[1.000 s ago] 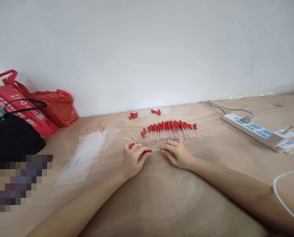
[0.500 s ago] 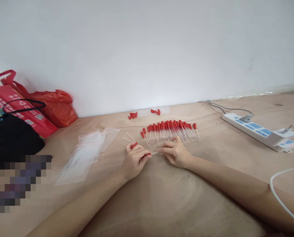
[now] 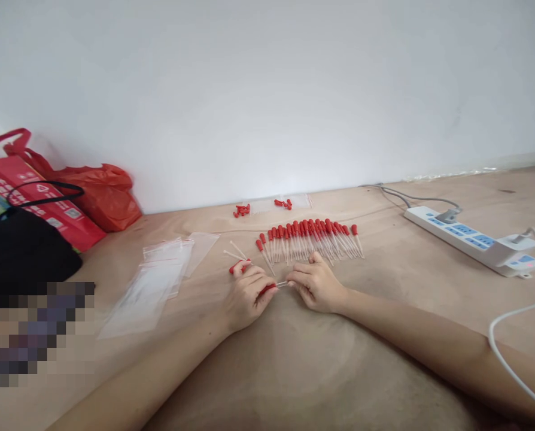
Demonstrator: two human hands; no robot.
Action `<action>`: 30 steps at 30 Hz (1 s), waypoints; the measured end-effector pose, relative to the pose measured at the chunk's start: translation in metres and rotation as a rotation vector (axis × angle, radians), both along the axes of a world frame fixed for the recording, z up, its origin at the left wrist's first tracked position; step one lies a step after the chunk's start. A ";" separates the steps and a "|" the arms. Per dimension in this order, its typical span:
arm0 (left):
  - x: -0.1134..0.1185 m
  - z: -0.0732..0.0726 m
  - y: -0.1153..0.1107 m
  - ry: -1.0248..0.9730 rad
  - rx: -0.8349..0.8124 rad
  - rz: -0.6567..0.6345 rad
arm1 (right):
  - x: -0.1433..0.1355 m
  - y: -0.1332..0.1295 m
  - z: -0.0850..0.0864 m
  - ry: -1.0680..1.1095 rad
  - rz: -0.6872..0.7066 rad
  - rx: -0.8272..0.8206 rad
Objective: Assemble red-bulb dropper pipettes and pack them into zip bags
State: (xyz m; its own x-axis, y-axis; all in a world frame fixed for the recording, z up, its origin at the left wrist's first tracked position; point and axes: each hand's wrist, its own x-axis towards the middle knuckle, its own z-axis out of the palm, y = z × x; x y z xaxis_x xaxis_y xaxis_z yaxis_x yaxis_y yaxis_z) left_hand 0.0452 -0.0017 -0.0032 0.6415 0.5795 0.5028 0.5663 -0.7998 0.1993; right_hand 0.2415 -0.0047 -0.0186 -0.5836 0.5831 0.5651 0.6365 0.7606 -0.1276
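My left hand (image 3: 249, 301) is closed, its thumb and fingertips pinching a red rubber bulb (image 3: 268, 288). A thin clear dropper tube (image 3: 282, 284) runs from that bulb to my right hand (image 3: 316, 285), which pinches its other end. How far the tube sits inside the bulb is hidden by my fingers. Another red bulb (image 3: 236, 268) shows at a curled outer finger of my left hand. Just beyond it lie two bare tubes (image 3: 232, 254). Past my hands, several red-capped droppers (image 3: 312, 234) lie side by side in a row, tips toward me.
Loose red bulbs (image 3: 241, 211) lie near the wall beside a clear bag (image 3: 301, 201). Flat zip bags (image 3: 155, 287) are at left, with a red plastic bag (image 3: 108, 194) and a black item (image 3: 29, 254) behind. A power strip (image 3: 456, 230) with a white cable (image 3: 496, 350) occupies the right.
Both hands have shifted slightly toward me, still pinching the bulb and tube. The second red bulb at my left outer finger has turned and moved a little left.
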 end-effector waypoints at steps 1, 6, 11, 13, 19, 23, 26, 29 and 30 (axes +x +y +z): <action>0.000 0.000 0.000 0.004 -0.001 -0.009 | -0.001 0.000 0.000 -0.003 0.004 -0.013; 0.001 0.000 -0.001 -0.006 0.020 -0.047 | -0.006 -0.003 -0.001 0.007 -0.003 -0.097; 0.000 -0.001 0.000 -0.030 0.045 -0.060 | -0.008 -0.003 0.000 0.012 0.007 -0.183; -0.001 -0.001 0.002 -0.033 0.046 -0.056 | -0.006 -0.001 0.003 -0.003 0.018 -0.204; -0.005 0.002 0.009 -0.006 0.088 -0.029 | -0.001 0.002 0.015 -0.140 0.020 -0.079; -0.014 0.005 0.017 -0.058 0.141 0.102 | 0.001 0.006 0.022 -0.163 -0.062 -0.105; -0.028 0.005 0.030 -0.215 0.134 0.370 | 0.000 0.021 0.024 0.021 -0.232 -0.263; -0.044 0.001 0.044 -0.340 0.008 0.564 | -0.011 0.045 0.025 0.248 -0.441 -0.417; -0.048 -0.001 0.048 -0.361 -0.051 0.592 | -0.016 0.052 0.025 0.287 -0.502 -0.438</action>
State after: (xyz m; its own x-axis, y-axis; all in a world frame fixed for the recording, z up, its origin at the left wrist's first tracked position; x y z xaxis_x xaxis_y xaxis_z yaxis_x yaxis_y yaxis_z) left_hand -0.0030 0.0461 -0.0043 0.0077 0.8091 0.5877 0.7956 -0.3610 0.4866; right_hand 0.2252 0.0476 0.0064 -0.0499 0.9497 0.3093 0.7915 0.2265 -0.5676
